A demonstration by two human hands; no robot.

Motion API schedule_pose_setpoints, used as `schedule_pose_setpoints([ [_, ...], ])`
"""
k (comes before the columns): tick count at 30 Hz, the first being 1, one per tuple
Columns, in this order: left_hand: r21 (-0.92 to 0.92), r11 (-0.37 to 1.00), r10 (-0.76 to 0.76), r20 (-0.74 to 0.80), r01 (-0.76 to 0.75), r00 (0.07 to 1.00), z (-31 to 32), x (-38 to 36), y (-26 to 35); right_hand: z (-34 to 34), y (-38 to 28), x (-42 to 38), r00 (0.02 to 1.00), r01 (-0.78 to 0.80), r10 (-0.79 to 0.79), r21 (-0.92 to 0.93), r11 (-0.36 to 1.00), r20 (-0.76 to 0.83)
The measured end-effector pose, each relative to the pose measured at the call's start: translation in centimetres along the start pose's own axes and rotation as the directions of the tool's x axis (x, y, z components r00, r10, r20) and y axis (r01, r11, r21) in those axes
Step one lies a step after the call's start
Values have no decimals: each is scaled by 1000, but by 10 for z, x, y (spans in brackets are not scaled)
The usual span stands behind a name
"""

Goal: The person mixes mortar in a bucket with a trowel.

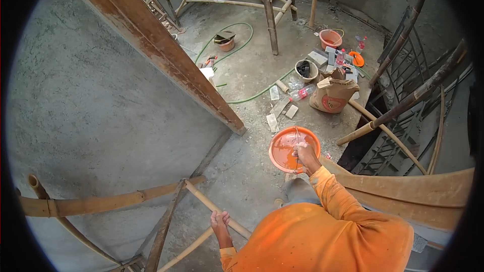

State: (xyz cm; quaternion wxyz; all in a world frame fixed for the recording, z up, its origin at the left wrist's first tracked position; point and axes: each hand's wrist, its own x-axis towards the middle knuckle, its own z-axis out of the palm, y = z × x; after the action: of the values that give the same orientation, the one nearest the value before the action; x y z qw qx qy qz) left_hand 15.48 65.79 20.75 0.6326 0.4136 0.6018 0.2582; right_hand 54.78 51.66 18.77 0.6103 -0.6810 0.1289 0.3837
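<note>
My right hand [306,157] is closed around the thin wire handle of an orange bucket [273,157]. The bucket is upright in front of my legs, with liquid inside that looks orange against its walls. Whether its base touches the floor is hidden. Lower left, my left hand [220,220] has its fingers wrapped round a slanting bamboo pole [202,196]. That pole meets a horizontal bamboo pole [101,205] and a dark upright near the plastered wall.
A paper cement bag [333,95], a pale bucket [313,76], loose blocks [291,112] and plastic bottles lie ahead. A green hose [252,96] crosses the concrete floor. On the right, bamboo rails [398,108] border a stair opening. A wooden post [166,55] edges the left wall [101,111].
</note>
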Motion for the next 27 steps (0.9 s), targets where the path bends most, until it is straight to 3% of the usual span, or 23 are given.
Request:
schedule_pose_setpoints([
  [4,173,958,-208,-118,227,971,-14,26,-73,7,-50,68,1000,6,-7,-28,1000,-11],
  [6,110,927,-332,-214,360,919,-29,26,-133,12,-75,108,997,61,-59,-47,997,42],
  [9,73,925,-351,-213,373,912,26,35,-130,29,-124,151,998,69,-69,-17,997,7],
  [10,72,926,-349,-207,370,914,44,46,-125,35,-140,165,998,66,-64,53,996,-28],
  [11,76,928,-344,-198,364,918,61,60,-121,36,-153,184,998,66,-66,-13,998,16],
  [14,122,934,-315,-159,335,936,105,117,-95,51,-196,232,990,89,-92,32,995,103],
  [18,175,945,-260,-104,275,960,172,216,-39,91,-264,298,990,138,-136,-48,989,49],
  [22,223,931,-269,-114,288,957,213,246,10,122,-321,353,988,145,-140,-73,987,63],
  [25,266,916,-274,-130,300,953,223,254,48,154,-378,384,982,167,-171,51,985,85],
  [27,279,915,-264,-134,292,955,238,272,68,175,-419,404,974,184,-185,25,983,131],
])
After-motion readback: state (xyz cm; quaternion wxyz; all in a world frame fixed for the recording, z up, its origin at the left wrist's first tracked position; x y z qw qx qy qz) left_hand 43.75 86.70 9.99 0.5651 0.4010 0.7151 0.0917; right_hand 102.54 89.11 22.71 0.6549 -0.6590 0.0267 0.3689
